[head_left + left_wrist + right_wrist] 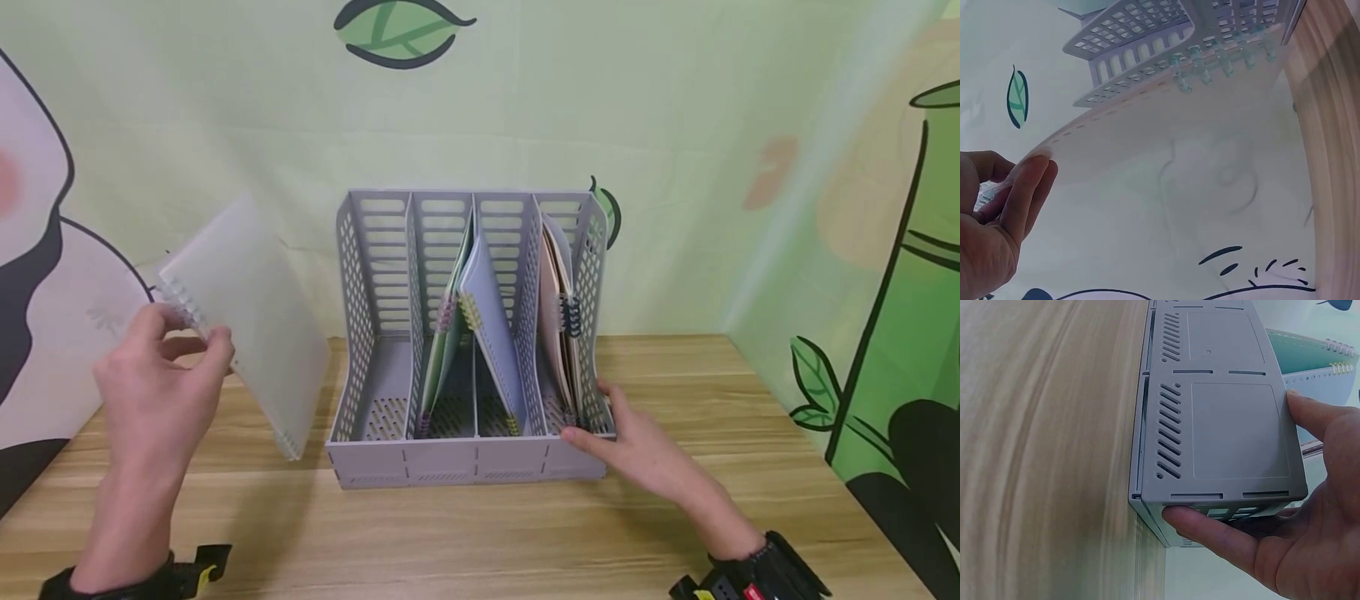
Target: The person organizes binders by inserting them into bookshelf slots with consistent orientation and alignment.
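Note:
On the left, my left hand pinches a spiral notebook with a translucent cover by its bound edge, tilted in the air. In the left wrist view, the see-through sheet and its clear ring binding fill much of the picture. A grey-lilac file organizer with several upright compartments stands on the table. My right hand grips its front right corner, thumb on the front rim and fingers along the side. The leftmost compartment holds nothing.
Inside the organizer lean a green notebook, a blue notebook and, in the rightmost compartment, pinkish notebooks with dark rings. The wooden table meets a printed cloth backdrop behind it.

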A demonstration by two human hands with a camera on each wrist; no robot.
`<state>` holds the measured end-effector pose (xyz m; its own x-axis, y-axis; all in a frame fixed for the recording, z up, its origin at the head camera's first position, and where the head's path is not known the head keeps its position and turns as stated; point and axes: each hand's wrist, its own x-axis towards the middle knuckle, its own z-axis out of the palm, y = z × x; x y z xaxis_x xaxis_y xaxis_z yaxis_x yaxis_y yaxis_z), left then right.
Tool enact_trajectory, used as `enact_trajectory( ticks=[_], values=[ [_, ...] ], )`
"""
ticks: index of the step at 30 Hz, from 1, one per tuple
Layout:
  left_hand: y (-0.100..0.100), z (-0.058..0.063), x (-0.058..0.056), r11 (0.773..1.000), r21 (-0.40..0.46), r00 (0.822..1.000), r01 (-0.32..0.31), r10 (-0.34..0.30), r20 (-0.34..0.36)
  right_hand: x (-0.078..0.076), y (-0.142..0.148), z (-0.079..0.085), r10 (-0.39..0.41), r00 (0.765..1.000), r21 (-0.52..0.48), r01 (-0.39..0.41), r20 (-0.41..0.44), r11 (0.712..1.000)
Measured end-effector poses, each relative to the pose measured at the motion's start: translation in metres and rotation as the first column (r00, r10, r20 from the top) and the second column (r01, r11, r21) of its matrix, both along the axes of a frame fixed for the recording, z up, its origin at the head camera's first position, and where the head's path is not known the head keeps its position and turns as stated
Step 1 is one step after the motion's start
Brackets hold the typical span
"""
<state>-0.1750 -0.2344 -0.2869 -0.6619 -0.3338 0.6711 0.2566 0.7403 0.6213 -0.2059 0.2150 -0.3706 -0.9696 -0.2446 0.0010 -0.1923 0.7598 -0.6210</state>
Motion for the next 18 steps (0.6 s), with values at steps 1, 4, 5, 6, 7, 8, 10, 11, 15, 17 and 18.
enact_trajectory(
  ticks=[1,4,5,6,7,8,10,11,15,17,18],
  values=[
    [0.001,0.001,0.001,1.000,-0.005,1.000,0.001,-0.001,-0.011,0.000,0.000,0.000,0.000,1.000,-0.001,0.000,-0.001,1.000],
    [0.003,0.004,0.003,1.000,-0.010,0.999,0.010,-0.011,-0.040,0.000,0.000,0.000,0.002,1.000,-0.002,-0.002,-0.003,1.000],
    [0.004,0.005,0.005,1.000,-0.013,0.999,0.014,-0.014,-0.051,0.000,0.000,0.000,0.002,1.000,-0.002,-0.002,-0.004,1.000],
    [0.005,0.006,0.006,1.000,-0.013,0.998,0.017,-0.017,-0.062,0.000,0.000,0.000,0.002,1.000,-0.001,-0.002,-0.005,1.000],
    [0.006,0.007,0.007,1.000,-0.013,0.997,0.021,-0.022,-0.070,0.000,0.000,0.000,0.002,1.000,0.000,-0.002,-0.005,1.000],
    [0.007,0.008,0.008,1.000,-0.011,0.997,0.026,-0.027,-0.078,0.000,0.000,0.000,0.002,1.000,0.002,-0.002,-0.005,1.000],
    [0.010,0.010,0.011,0.999,-0.012,0.995,0.033,-0.034,-0.096,0.000,0.000,0.000,0.001,1.000,-0.002,-0.001,-0.004,1.000],
    [0.011,0.011,0.012,0.999,-0.014,0.994,0.034,-0.035,-0.103,0.000,0.000,-0.001,0.001,1.000,-0.005,-0.001,-0.003,1.000],
    [0.016,0.016,0.017,0.999,-0.020,0.991,0.035,-0.038,-0.130,0.000,0.000,-0.001,-0.002,1.000,-0.015,0.002,0.002,1.000],
    [0.018,0.019,0.019,0.999,-0.017,0.989,0.035,-0.038,-0.140,0.000,-0.001,-0.001,-0.004,1.000,-0.012,0.004,0.002,1.000],
    [0.020,0.020,0.020,0.999,-0.013,0.988,0.039,-0.041,-0.146,0.000,-0.001,-0.001,-0.004,1.000,-0.011,0.004,0.001,1.000]
  ],
)
